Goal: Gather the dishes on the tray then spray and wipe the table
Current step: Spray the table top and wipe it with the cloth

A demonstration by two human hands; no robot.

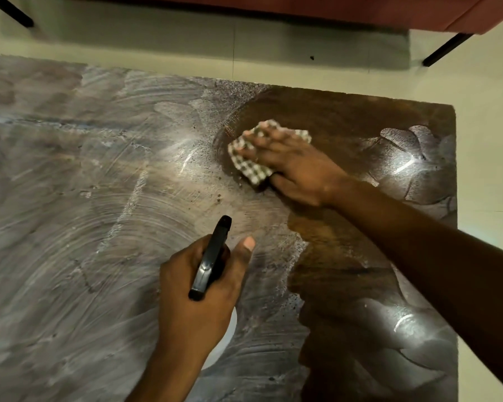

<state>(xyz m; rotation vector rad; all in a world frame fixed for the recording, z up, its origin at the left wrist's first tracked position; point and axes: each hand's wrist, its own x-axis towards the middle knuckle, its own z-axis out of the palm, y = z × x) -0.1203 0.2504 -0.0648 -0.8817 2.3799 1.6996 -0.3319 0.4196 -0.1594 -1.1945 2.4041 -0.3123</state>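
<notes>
Checked cloth (pixel 249 168), green and white, bunched on the far right part of the dark wooden table (pixel 70 198), right at the border between a milky smeared film and a bare dark patch. Pinned there by right hand (pixel 296 169): fingers straight and spread, pressed flat on top, thumb along the cloth's near edge, not curled round it. Fingertips blurred.

Nearer, toward the table's middle: spray bottle (pixel 212 256), black trigger head pointing away and slightly right, white body just visible beneath the wrist. Clamped in left hand (pixel 198 303), fingers wrapped round the neck under the trigger head, thumb raised and free beside the nozzle. Bottle's contact with the tabletop not discernible.

Whitish swirled streaks over the left and middle of the top. Droplet specks round the dark patch. Shiny wet smears with glare near the right edge.

Beyond the far edge: pale tiled floor (pixel 273 47), reddish upholstered seat (pixel 331 7) on black legs (pixel 445 50).
</notes>
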